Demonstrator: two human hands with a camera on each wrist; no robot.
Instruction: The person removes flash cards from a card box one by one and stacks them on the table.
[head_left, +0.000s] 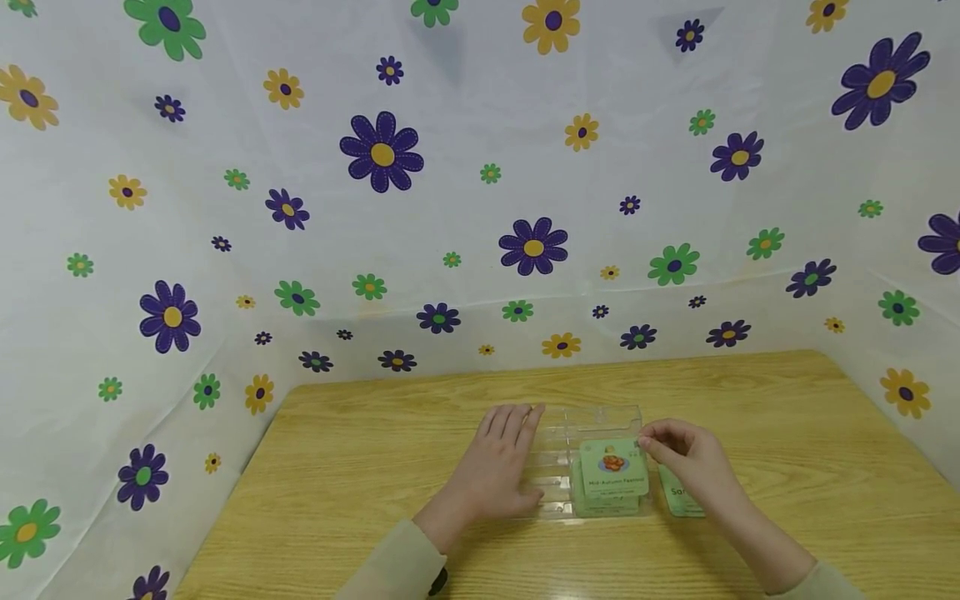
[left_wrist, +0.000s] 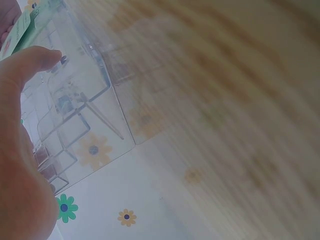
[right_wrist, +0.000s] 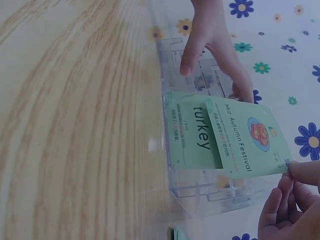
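My right hand pinches the upper right corner of a green "Mid-Autumn Festival" flashcard, thumb in front. The flashcard tilts over the right part of a clear plastic tiered card rack. Behind it in the right wrist view, a green "turkey" flashcard stands in the rack. My left hand lies across the rack's left part, fingers extended to its far edge and thumb at its near side. Another green flashcard lies right of the rack, partly hidden under my right hand.
The rack stands on a wood-grain table. A white flower-print cloth hangs behind the table and along both sides. A dark band shows at my left cuff.
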